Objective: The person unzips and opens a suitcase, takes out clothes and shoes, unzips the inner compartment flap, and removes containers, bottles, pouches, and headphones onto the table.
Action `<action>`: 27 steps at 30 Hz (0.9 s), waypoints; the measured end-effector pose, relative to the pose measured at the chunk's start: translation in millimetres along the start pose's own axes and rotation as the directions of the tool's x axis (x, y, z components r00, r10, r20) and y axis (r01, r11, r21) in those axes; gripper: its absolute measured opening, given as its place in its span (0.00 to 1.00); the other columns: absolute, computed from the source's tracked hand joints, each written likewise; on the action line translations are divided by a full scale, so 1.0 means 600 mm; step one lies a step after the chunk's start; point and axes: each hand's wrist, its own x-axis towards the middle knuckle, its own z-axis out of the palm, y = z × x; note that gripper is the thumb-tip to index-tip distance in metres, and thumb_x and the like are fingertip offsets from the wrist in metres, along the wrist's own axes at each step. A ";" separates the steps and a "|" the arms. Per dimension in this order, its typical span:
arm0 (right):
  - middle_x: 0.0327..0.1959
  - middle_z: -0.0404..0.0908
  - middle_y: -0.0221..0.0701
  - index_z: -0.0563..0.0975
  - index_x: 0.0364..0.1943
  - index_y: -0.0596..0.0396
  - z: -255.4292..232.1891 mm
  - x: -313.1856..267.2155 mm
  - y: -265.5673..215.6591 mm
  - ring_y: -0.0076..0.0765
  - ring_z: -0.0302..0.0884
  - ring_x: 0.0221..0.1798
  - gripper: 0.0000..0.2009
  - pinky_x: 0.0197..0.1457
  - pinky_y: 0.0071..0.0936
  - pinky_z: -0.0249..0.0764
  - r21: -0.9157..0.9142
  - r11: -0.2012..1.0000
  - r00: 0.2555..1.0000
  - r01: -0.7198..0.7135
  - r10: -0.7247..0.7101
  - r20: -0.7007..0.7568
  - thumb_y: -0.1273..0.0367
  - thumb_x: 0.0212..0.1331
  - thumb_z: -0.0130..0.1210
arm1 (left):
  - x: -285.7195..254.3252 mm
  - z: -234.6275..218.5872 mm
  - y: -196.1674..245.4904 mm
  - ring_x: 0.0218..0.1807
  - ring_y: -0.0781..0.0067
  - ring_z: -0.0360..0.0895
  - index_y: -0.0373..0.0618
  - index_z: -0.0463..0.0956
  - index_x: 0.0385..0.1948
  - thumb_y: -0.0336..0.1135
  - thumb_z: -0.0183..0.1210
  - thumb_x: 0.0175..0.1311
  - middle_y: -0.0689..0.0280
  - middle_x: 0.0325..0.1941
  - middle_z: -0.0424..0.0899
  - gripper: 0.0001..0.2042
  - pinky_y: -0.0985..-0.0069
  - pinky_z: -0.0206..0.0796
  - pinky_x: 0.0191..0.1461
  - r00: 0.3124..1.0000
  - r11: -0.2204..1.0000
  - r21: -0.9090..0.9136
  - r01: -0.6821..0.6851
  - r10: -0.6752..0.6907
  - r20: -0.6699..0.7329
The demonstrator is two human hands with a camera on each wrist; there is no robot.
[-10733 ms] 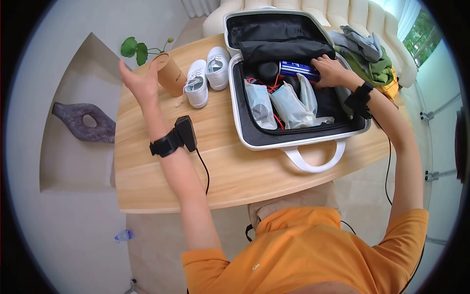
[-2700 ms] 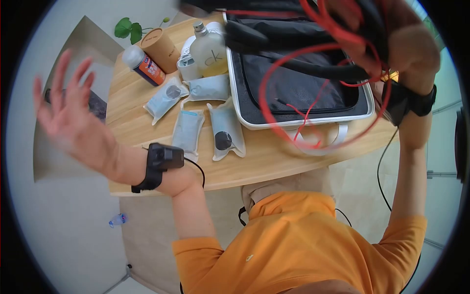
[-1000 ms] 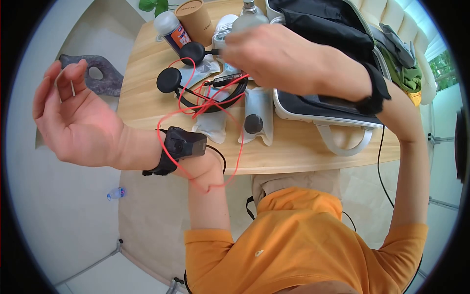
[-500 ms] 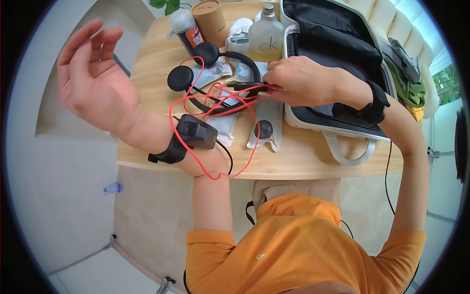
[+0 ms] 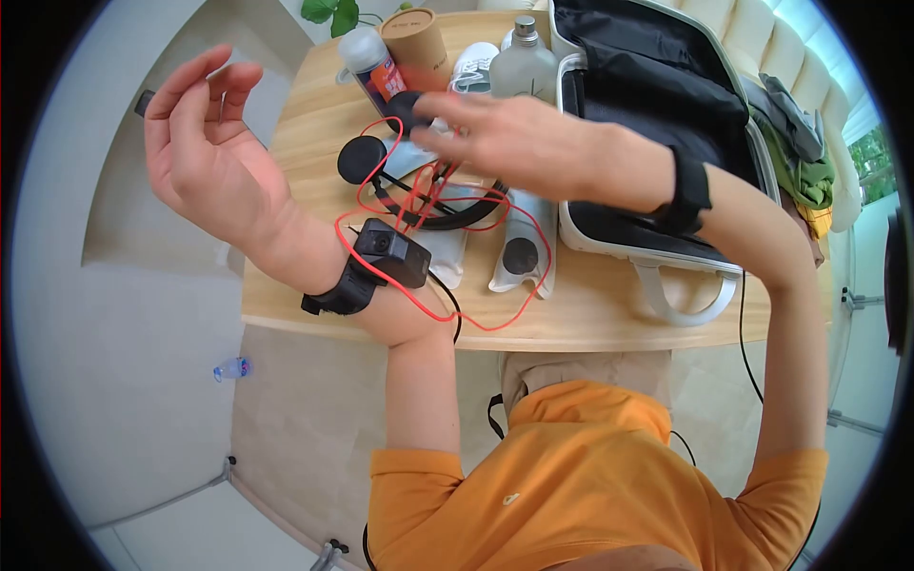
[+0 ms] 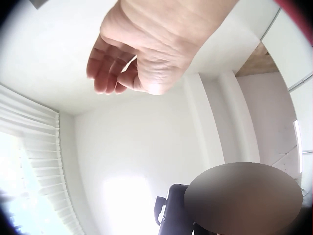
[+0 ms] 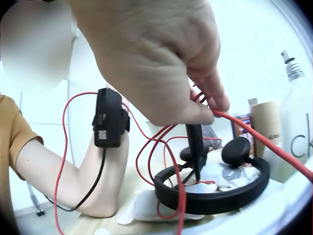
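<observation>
Black headphones (image 5: 362,160) lie on the table over several pale blue packets (image 5: 528,224). A tangled red cable (image 7: 264,139) runs across them, one loop hanging over my left forearm. My right hand (image 5: 533,143) hovers above the headphones, blurred in the head view. In the right wrist view its thumb and fingers pinch the cable, with a slim black piece (image 7: 195,152) hanging below them. My left hand (image 5: 219,171) is raised left of the table, palm up, its fingers loosely bent around nothing.
An open white suitcase (image 5: 690,306) stands at the right, clothes (image 5: 800,133) beyond it. Behind the headphones are a perfume bottle (image 5: 522,71), white shoes (image 5: 474,71), a cardboard tube (image 5: 416,46) and a white-capped can (image 5: 369,62). The table's front edge runs below.
The packets, the can, the perfume bottle and the headphones have come onto the table. The headphones, held up 2.7 seconds ago, now lie down. My right hand has since shifted left from the suitcase's edge.
</observation>
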 end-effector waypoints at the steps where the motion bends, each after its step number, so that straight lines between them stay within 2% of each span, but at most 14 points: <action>1: 0.51 0.63 0.44 0.63 0.54 0.60 -0.025 -0.008 -0.004 0.50 0.72 0.43 0.27 0.43 0.37 0.71 0.159 0.967 0.975 -0.200 0.180 0.131 0.80 0.42 0.49 | 0.000 0.000 -0.001 0.24 0.65 0.76 0.28 0.72 0.28 0.22 0.48 0.51 0.52 0.29 0.79 0.07 0.74 0.70 0.36 1.000 1.000 0.002 0.004 -0.004 0.000; 4: 0.41 0.71 0.46 0.70 0.46 0.60 -0.029 -0.043 0.018 0.53 0.72 0.39 0.21 0.39 0.39 0.70 0.244 0.909 0.939 -0.338 0.307 0.158 0.81 0.40 0.50 | 0.001 -0.001 -0.003 0.25 0.65 0.76 0.28 0.72 0.29 0.22 0.48 0.51 0.52 0.29 0.79 0.07 0.75 0.70 0.36 1.000 1.000 -0.009 -0.002 0.002 -0.008; 6: 0.26 0.74 0.44 0.75 0.30 0.61 -0.067 -0.042 0.014 0.52 0.72 0.35 0.10 0.33 0.38 0.68 0.087 0.930 0.794 -0.358 0.254 0.553 0.81 0.38 0.51 | 0.001 0.005 -0.005 0.25 0.65 0.76 0.28 0.72 0.29 0.22 0.48 0.51 0.52 0.29 0.79 0.07 0.75 0.70 0.36 1.000 1.000 0.024 -0.010 0.009 0.011; 7: 0.26 0.74 0.44 0.75 0.30 0.61 -0.076 -0.039 0.010 0.52 0.72 0.35 0.10 0.33 0.38 0.68 0.087 0.929 0.794 -0.361 0.257 0.551 0.81 0.38 0.51 | 0.000 0.007 -0.006 0.25 0.65 0.76 0.28 0.72 0.29 0.22 0.48 0.51 0.52 0.29 0.79 0.07 0.75 0.70 0.36 1.000 1.000 0.022 -0.009 0.009 0.014; 9: 0.19 0.72 0.41 0.73 0.18 0.61 -0.089 -0.015 -0.004 0.51 0.71 0.29 0.02 0.30 0.35 0.67 -0.051 0.978 0.939 -0.201 0.207 0.275 0.81 0.37 0.52 | -0.002 0.012 -0.007 0.25 0.65 0.76 0.28 0.71 0.29 0.22 0.47 0.51 0.51 0.29 0.79 0.07 0.74 0.70 0.36 1.000 1.000 0.026 0.000 -0.001 0.019; 10: 0.21 0.75 0.39 0.75 0.21 0.61 -0.098 0.011 -0.004 0.45 0.76 0.28 0.02 0.29 0.37 0.72 -0.155 0.978 0.928 -0.137 0.181 0.325 0.77 0.40 0.55 | -0.003 0.012 -0.007 0.25 0.65 0.76 0.28 0.71 0.29 0.22 0.47 0.51 0.51 0.29 0.79 0.07 0.74 0.70 0.36 1.000 1.000 0.025 0.002 -0.003 0.027; 11: 0.23 0.75 0.38 0.75 0.21 0.60 -0.086 0.028 0.001 0.43 0.76 0.31 0.02 0.32 0.35 0.73 -0.124 0.992 0.983 -0.037 0.058 0.173 0.77 0.40 0.55 | -0.003 0.011 -0.005 0.24 0.64 0.76 0.28 0.71 0.29 0.22 0.47 0.51 0.51 0.29 0.79 0.07 0.74 0.71 0.36 1.000 1.000 0.019 0.005 -0.005 0.015; 15: 0.31 0.76 0.33 0.75 0.20 0.59 -0.040 0.082 0.015 0.37 0.74 0.43 0.02 0.43 0.31 0.72 -0.210 0.951 0.952 0.229 -0.264 -0.154 0.76 0.38 0.56 | -0.002 0.007 -0.004 0.24 0.64 0.76 0.28 0.71 0.29 0.21 0.47 0.50 0.50 0.29 0.78 0.07 0.74 0.72 0.36 1.000 0.999 0.046 0.001 -0.001 0.009; 17: 0.36 0.76 0.31 0.75 0.20 0.59 -0.028 0.074 0.017 0.35 0.69 0.50 0.03 0.49 0.29 0.68 -0.243 0.958 0.975 0.154 -0.187 -0.118 0.77 0.38 0.56 | -0.002 0.006 -0.004 0.24 0.64 0.76 0.28 0.71 0.29 0.21 0.46 0.50 0.50 0.29 0.78 0.07 0.74 0.72 0.36 1.000 0.999 0.040 0.001 -0.001 0.014; 19: 0.32 0.77 0.34 0.75 0.21 0.60 -0.023 0.057 0.014 0.39 0.73 0.44 0.03 0.42 0.31 0.71 -0.102 0.995 0.998 0.000 -0.006 -0.062 0.76 0.39 0.56 | -0.001 0.001 -0.002 0.24 0.64 0.76 0.27 0.71 0.29 0.21 0.46 0.50 0.50 0.29 0.78 0.07 0.74 0.72 0.35 1.000 0.999 0.035 -0.004 0.004 0.008; 21: 0.15 0.71 0.45 0.73 0.15 0.63 -0.040 0.032 -0.022 0.51 0.71 0.23 0.11 0.26 0.39 0.69 0.326 0.940 0.982 -0.102 0.147 -0.118 0.68 0.42 0.56 | -0.001 0.000 -0.002 0.24 0.65 0.76 0.27 0.71 0.29 0.21 0.47 0.50 0.51 0.29 0.78 0.07 0.75 0.72 0.35 1.000 0.999 0.035 -0.028 0.028 -0.002; 22: 0.17 0.73 0.39 0.75 0.22 0.61 -0.082 0.024 -0.056 0.47 0.72 0.24 0.14 0.29 0.37 0.68 0.432 0.872 0.973 -0.231 0.193 0.130 0.62 0.52 0.55 | -0.002 0.000 -0.003 0.24 0.65 0.76 0.27 0.71 0.29 0.21 0.47 0.50 0.51 0.29 0.78 0.07 0.75 0.72 0.35 1.000 0.999 0.040 -0.025 0.025 -0.011; 24: 0.13 0.70 0.40 0.73 0.13 0.61 -0.070 -0.008 -0.105 0.46 0.71 0.19 0.25 0.22 0.35 0.68 0.469 0.865 0.984 -0.179 0.161 0.077 0.50 0.47 0.58 | 0.000 0.005 -0.006 0.24 0.65 0.76 0.28 0.72 0.29 0.21 0.47 0.50 0.51 0.28 0.78 0.07 0.75 0.72 0.36 1.000 0.999 0.031 -0.022 0.022 0.009; 27: 0.14 0.71 0.38 0.73 0.17 0.62 -0.036 -0.030 -0.147 0.46 0.71 0.19 0.25 0.22 0.35 0.69 0.418 0.888 0.951 -0.195 0.066 0.303 0.50 0.49 0.55 | -0.002 0.013 -0.009 0.24 0.65 0.76 0.28 0.72 0.28 0.21 0.48 0.50 0.52 0.28 0.79 0.07 0.75 0.72 0.36 1.000 1.000 0.024 -0.014 0.013 0.021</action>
